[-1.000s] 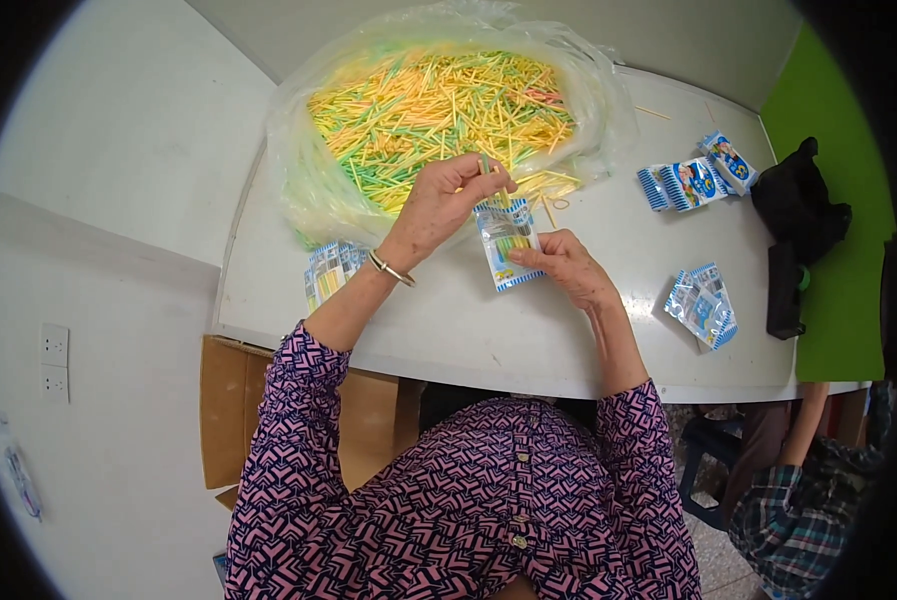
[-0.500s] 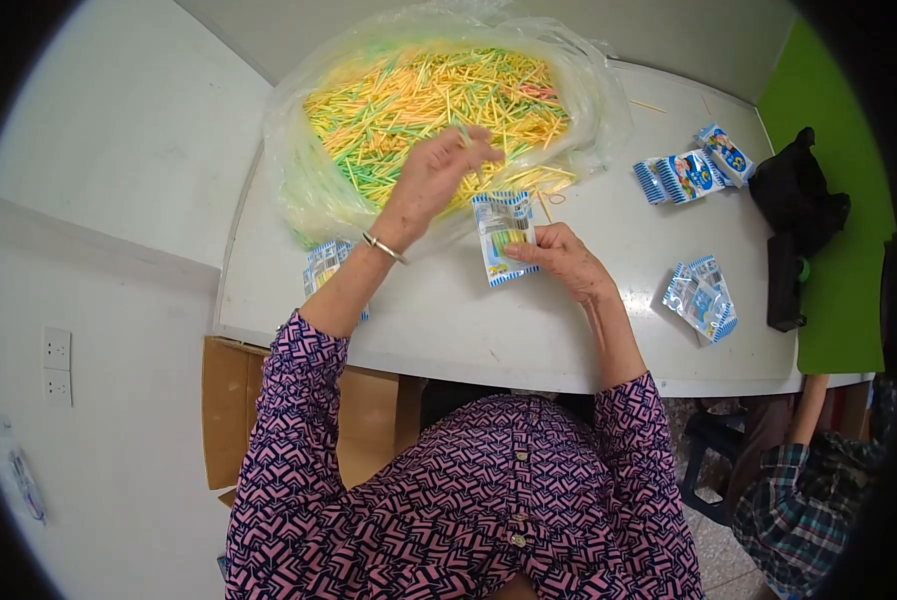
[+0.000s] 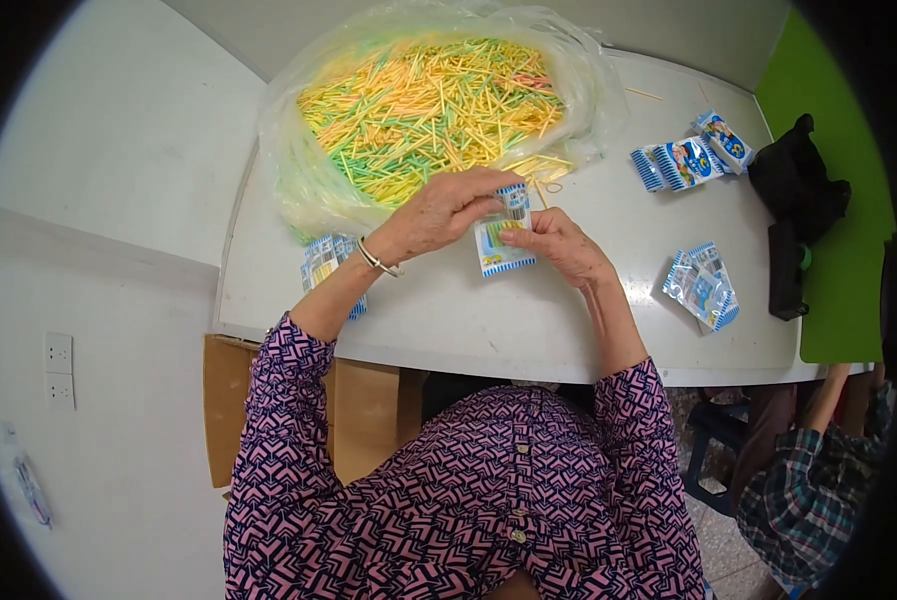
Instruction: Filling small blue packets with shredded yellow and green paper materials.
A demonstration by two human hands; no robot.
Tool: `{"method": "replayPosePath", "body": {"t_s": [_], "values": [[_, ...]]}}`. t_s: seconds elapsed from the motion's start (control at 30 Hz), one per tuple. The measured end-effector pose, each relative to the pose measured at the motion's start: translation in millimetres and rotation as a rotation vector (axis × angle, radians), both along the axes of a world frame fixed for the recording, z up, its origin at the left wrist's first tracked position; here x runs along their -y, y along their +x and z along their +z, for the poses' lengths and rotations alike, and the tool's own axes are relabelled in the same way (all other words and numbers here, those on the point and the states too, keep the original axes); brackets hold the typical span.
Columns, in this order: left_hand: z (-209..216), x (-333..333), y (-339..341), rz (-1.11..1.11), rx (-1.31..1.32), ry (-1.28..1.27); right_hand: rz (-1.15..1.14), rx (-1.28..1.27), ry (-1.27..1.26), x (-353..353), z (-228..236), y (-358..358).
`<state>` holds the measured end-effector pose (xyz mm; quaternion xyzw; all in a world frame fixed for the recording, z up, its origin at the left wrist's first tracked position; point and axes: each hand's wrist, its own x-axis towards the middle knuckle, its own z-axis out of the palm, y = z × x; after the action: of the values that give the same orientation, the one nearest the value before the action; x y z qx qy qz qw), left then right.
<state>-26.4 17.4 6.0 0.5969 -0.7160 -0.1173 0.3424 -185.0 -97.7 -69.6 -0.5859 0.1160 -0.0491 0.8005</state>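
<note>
My right hand pinches a small clear packet with blue-striped ends between thumb and fingers. Yellow and green sticks show through its front. At the packet's upper end is my left hand, fingers bent and closed together; what they pinch is hidden. Beyond both hands stands a large clear plastic bag, its top wide open. It holds a heap of thin yellow, green and orange sticks. Some loose sticks lie by its near right edge. Beside my left wrist lies another packet, partly covered by the forearm.
Blue and white packets lie at the back right of the white table, with more packets nearer. A black object sits against a green panel. A cardboard box is below the table; a co-worker's plaid sleeve shows at right.
My left hand has come down from in front of the stick heap to the packet's upper end. The pale stick it held is out of sight. My right hand keeps its hold.
</note>
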Motion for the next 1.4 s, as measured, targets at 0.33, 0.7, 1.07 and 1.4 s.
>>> {"method": "replayPosePath", "body": {"t_s": [0.33,0.7,1.07,1.4], "values": [[-20,-17,-3,0.058,-0.544,0.369,0.087,-0.174,-0.188,-14,7,-14],[-21,-73,9,0.104,0.282,0.316,-0.812,-0.695,-1.644,61,0,-180],[-31,-19,-35,-0.015,0.129,0.182,-0.945,-0.489,-1.575,66,-18,-187],[-28,30,-61,-0.118,-0.843,0.462,-0.744,0.116,-1.299,-8,35,-82]]}}
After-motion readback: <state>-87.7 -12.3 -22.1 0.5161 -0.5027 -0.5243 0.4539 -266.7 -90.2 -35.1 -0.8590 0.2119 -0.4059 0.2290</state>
